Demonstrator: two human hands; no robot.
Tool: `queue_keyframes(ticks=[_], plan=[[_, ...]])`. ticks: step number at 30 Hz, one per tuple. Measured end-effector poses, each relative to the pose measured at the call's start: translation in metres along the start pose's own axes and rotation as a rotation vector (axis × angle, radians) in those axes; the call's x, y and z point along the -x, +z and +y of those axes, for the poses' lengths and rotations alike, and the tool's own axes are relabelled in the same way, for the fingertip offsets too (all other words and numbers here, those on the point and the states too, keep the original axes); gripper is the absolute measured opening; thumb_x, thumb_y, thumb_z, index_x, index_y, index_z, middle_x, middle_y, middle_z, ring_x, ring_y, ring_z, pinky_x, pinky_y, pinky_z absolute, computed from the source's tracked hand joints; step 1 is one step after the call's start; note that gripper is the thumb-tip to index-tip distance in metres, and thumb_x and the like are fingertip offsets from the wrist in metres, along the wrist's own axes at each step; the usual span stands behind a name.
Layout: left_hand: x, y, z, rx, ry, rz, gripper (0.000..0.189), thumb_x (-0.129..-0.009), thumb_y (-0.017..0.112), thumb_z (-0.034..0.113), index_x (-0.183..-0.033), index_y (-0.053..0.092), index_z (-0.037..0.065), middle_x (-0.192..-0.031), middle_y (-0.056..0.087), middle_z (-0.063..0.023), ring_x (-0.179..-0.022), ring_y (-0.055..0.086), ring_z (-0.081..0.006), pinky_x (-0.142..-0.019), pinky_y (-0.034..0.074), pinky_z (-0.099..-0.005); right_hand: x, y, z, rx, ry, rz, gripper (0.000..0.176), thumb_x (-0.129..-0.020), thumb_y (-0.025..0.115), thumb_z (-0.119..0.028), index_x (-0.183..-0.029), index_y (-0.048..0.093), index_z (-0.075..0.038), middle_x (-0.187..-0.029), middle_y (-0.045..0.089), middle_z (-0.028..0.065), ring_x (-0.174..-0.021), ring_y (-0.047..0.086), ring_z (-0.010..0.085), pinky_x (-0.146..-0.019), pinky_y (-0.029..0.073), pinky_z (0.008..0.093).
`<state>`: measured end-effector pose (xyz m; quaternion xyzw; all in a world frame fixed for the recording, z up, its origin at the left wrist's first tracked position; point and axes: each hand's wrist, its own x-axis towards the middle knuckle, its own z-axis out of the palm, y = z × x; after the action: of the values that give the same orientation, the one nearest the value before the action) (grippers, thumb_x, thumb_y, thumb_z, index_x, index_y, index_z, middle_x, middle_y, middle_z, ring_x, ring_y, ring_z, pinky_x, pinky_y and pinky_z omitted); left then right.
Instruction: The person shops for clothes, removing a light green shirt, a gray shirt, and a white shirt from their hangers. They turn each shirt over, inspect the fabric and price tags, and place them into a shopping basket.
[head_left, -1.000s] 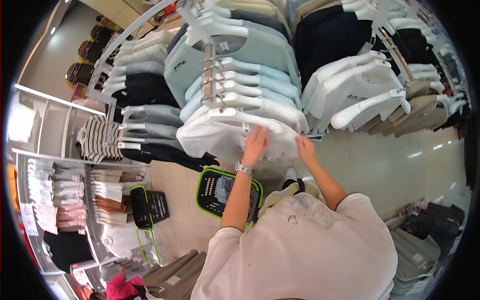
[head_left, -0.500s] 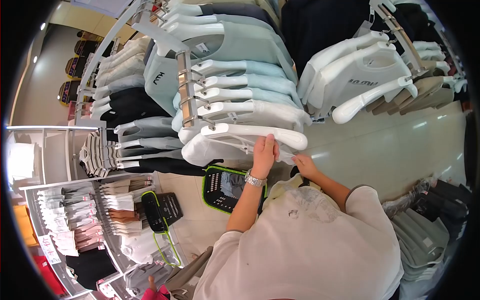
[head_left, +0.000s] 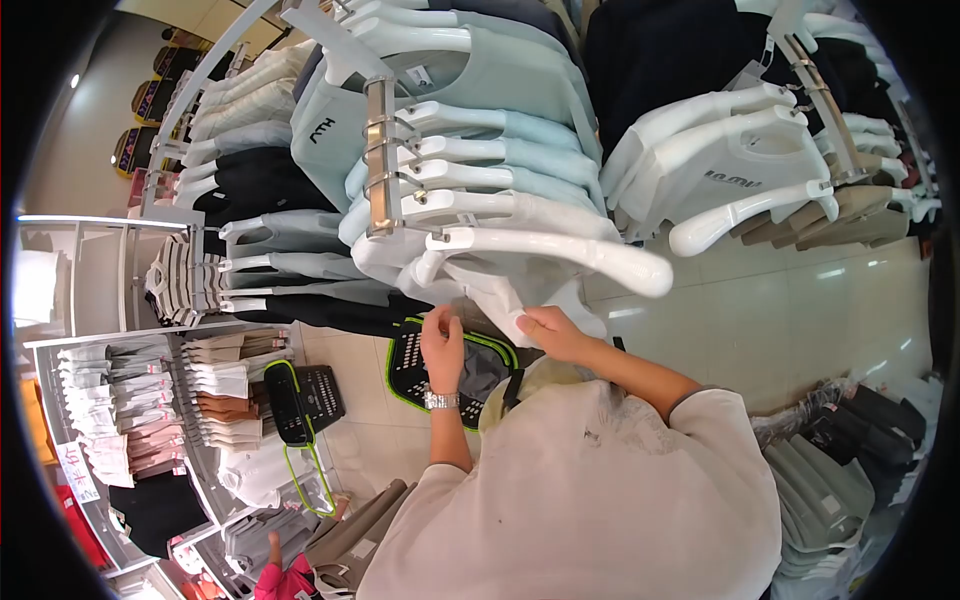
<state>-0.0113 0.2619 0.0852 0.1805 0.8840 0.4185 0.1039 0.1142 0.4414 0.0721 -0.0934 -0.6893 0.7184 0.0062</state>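
Note:
A white glossy hanger (head_left: 570, 252) hangs at the front end of the rack, its long arm pointing right. Below it droops a white shirt (head_left: 495, 290), loose from the hanger's right arm. My right hand (head_left: 555, 334) is closed on the shirt's fabric, thumb on top. To the left, my left hand (head_left: 441, 350), with a metal watch on the wrist, has its fingers curled near the shirt's lower left edge. What those fingers hold, if anything, is hidden. Behind hang several pale blue shirts (head_left: 545, 150) on white hangers.
A black basket (head_left: 408, 365) with a green rim and grey cloth inside stands below my hands. Another black-and-green basket (head_left: 318, 400) is further left. A bare white hanger (head_left: 745, 215) hangs on the right rack. Shelves of folded clothes (head_left: 120, 400) line the left.
My left hand has let go of the hanger and moved down and left. My right hand has shifted left with the shirt fabric. The hanger has swung toward the right.

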Motion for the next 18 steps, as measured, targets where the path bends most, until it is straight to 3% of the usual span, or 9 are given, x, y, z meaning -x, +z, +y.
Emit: queue_keyframes(ticks=[3, 4, 7, 9, 11, 12, 14, 16, 18], plan=[[0.01, 0.0, -0.029, -0.357, 0.181, -0.007, 0.041, -0.073, 0.06, 0.008, -0.112, 0.048, 0.002, -0.098, 0.053, -0.0151, -0.085, 0.054, -0.0288, -0.07, 0.044, -0.0342, 0.013, 0.019, -0.017, -0.234, 0.002, -0.073, 0.029, -0.091, 0.046, -0.026, -0.077, 0.052, -0.001, -0.065, 0.044, -0.0025, -0.059, 0.036, 0.0059, -0.051, 0.033, 0.0241], [0.014, 0.003, -0.037, -0.31, 0.236, -0.042, 0.053, -0.069, 0.062, 0.009, -0.118, 0.044, 0.006, -0.109, 0.048, -0.0186, -0.097, 0.049, -0.0351, -0.08, 0.041, -0.0409, 0.02, 0.028, -0.022, -0.296, 0.012, -0.093, 0.029, -0.091, 0.046, -0.027, -0.078, 0.053, -0.002, -0.066, 0.044, -0.0045, -0.059, 0.036, 0.0054, -0.051, 0.033, 0.0234], [0.029, 0.016, -0.039, -0.381, 0.411, -0.14, 0.055, -0.066, 0.064, 0.011, -0.118, 0.046, 0.009, -0.112, 0.047, -0.0195, -0.102, 0.047, -0.0347, -0.086, 0.038, -0.0432, 0.044, 0.049, -0.031, -0.412, 0.078, -0.162, 0.028, -0.091, 0.047, -0.028, -0.083, 0.055, -0.002, -0.067, 0.045, -0.0061, -0.06, 0.037, 0.0045, -0.052, 0.033, 0.0226], [0.041, 0.022, -0.042, -0.389, 0.504, -0.156, 0.042, -0.064, 0.064, 0.012, -0.105, 0.053, 0.008, -0.11, 0.05, -0.016, -0.105, 0.047, -0.0323, -0.09, 0.036, -0.0445, 0.062, 0.056, -0.038, -0.383, 0.111, -0.199, 0.026, -0.09, 0.049, -0.026, -0.086, 0.057, -0.002, -0.069, 0.049, -0.0047, -0.061, 0.042, 0.0044, -0.053, 0.036, 0.0225], [0.054, 0.029, -0.068, -0.277, 0.589, -0.248, 0.031, -0.064, 0.063, 0.012, -0.094, 0.058, 0.006, -0.106, 0.053, -0.0139, -0.104, 0.049, -0.0309, -0.089, 0.036, -0.0434, 0.094, 0.065, -0.045, -0.661, 0.124, 0.014, 0.023, -0.088, 0.05, -0.024, -0.088, 0.058, -0.002, -0.073, 0.054, -0.0012, -0.065, 0.05, 0.0074, -0.058, 0.041, 0.0234], [0.056, 0.034, -0.076, -0.135, 0.582, -0.295, 0.033, -0.067, 0.064, 0.014, -0.098, 0.057, 0.005, -0.104, 0.055, -0.0151, -0.097, 0.051, -0.0348, -0.086, 0.04, -0.0404, 0.105, 0.063, -0.045, -0.799, 0.122, 0.128, 0.022, -0.088, 0.05, -0.023, -0.089, 0.058, -0.002, -0.075, 0.057, 0.0006, -0.068, 0.054, 0.0089, -0.06, 0.044, 0.0238], [0.067, 0.035, -0.076, 0.133, 0.484, -0.399, 0.018, -0.07, 0.058, 0.007, -0.087, 0.059, 0.0, -0.099, 0.057, -0.0128, -0.091, 0.054, -0.0278, -0.08, 0.042, -0.0328, 0.123, 0.05, -0.019, -1.127, -0.173, 0.243, 0.037, -0.085, 0.052, -0.029, -0.105, 0.055, 0.002, -0.103, 0.059, 0.0137, -0.094, 0.057, 0.0241, -0.085, 0.045, 0.0356], [0.075, 0.028, -0.063, 0.333, 0.348, -0.537, 0.015, -0.074, 0.056, 0.006, -0.087, 0.06, 0.0, -0.096, 0.058, -0.0107, -0.089, 0.055, -0.0216, -0.077, 0.043, -0.0291, 0.135, 0.044, -0.053, -1.383, -0.188, 0.411, 0.042, -0.088, 0.045, -0.034, -0.11, 0.052, 0.001, -0.113, 0.054, 0.0181, -0.105, 0.053, 0.0316, -0.094, 0.038, 0.043], [0.078, 0.024, -0.057, 0.475, 0.274, -0.691, 0.016, -0.076, 0.056, 0.009, -0.088, 0.061, 0.0, -0.092, 0.059, -0.0091, -0.087, 0.055, -0.0175, -0.075, 0.043, -0.0273, 0.141, 0.037, -0.073, -1.438, -0.284, 0.434, 0.045, -0.089, 0.041, -0.035, -0.111, 0.051, 0.002, -0.116, 0.053, 0.0189, -0.107, 0.051, 0.033, -0.095, 0.036, 0.0446]])
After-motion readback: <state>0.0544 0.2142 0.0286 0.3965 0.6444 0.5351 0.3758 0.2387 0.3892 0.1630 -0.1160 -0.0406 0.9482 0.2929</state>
